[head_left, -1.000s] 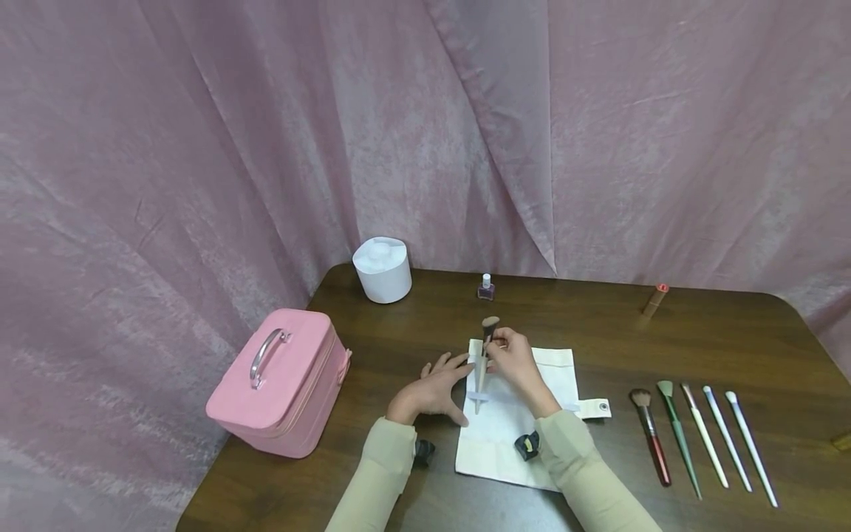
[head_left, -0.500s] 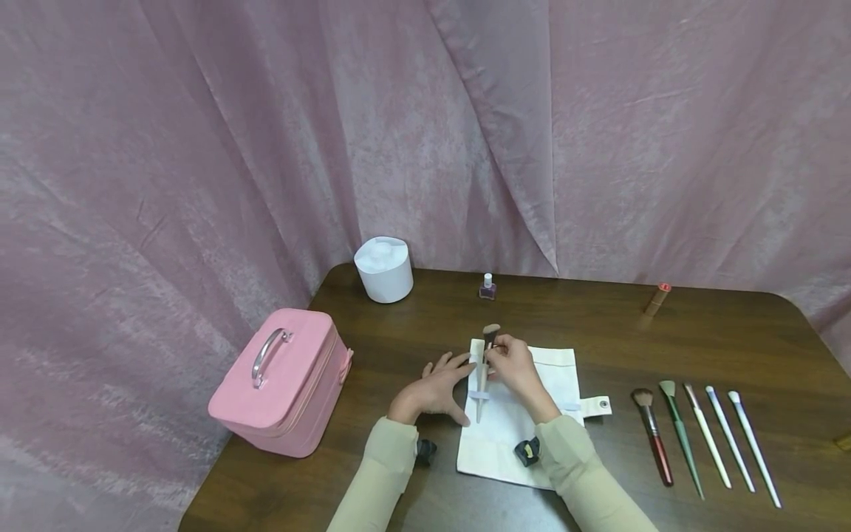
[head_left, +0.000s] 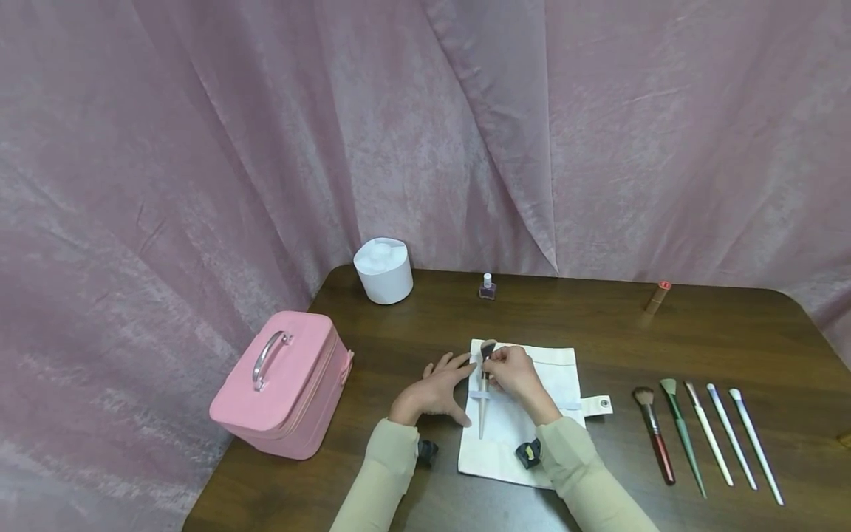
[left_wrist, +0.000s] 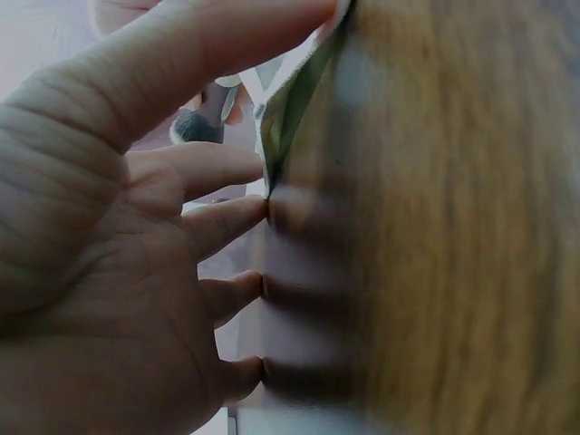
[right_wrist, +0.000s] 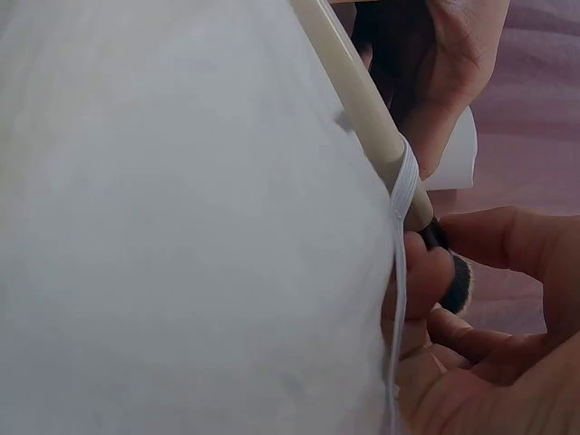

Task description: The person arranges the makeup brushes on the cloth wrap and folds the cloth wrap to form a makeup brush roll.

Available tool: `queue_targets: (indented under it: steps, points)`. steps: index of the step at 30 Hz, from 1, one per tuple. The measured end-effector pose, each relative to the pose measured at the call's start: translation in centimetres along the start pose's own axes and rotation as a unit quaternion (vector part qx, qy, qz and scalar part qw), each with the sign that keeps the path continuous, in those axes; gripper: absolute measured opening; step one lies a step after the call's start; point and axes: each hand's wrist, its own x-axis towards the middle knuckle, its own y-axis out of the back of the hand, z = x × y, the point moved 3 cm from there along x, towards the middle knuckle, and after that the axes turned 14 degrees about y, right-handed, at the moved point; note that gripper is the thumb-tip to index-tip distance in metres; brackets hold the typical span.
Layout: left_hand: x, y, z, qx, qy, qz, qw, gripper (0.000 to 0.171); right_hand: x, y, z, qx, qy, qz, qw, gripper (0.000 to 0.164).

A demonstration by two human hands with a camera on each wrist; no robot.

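Observation:
A white cloth brush roll (head_left: 505,443) lies unrolled on the table, its snap strap (head_left: 596,406) sticking out to the right. My right hand (head_left: 517,372) pinches a makeup brush (right_wrist: 367,118) near its dark ferrule. The brush's pale handle passes under the roll's white elastic band (right_wrist: 401,272), tip toward me and bristles at the far edge. My left hand (head_left: 435,390) spreads its fingers over the roll's left edge; in the left wrist view its fingertips (left_wrist: 249,285) touch the table and the thumb lies at the cloth's edge.
Several makeup brushes lie in a row on the right, among them a red-handled brush (head_left: 654,436) and a green one (head_left: 683,436). A pink case (head_left: 279,384) stands left. At the back are a white round container (head_left: 383,271), a nail polish bottle (head_left: 487,287) and a lipstick (head_left: 657,297).
My right hand has slid the brush toward me through the elastic band, so more handle shows below it and the bristles sit lower. The left hand has stayed in place.

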Motion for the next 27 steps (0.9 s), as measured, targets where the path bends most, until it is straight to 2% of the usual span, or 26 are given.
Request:
queue_targets:
  steps: [7,14,22,27]
  points:
    - [0.09,-0.13,-0.23,-0.002,0.0,0.001,1.0,0.101,-0.15,-0.06,0.2,-0.034,-0.022,0.006,0.999,0.014]
    - [0.21,-0.17,-0.26,-0.002,-0.004,0.001,1.0,0.102,-0.55,0.12,-0.02,-0.057,-0.017,-0.004,0.998,0.019]
    - [0.26,-0.16,-0.17,0.003,-0.01,0.005,0.9999,0.101,-0.94,0.05,-0.08,-0.093,-0.006,-0.04,0.995,0.027]
    - [0.25,-0.03,-0.15,0.0,-0.012,0.003,0.9999,0.102,-0.96,-0.24,0.06,-0.111,0.0,-0.057,0.992,0.039]
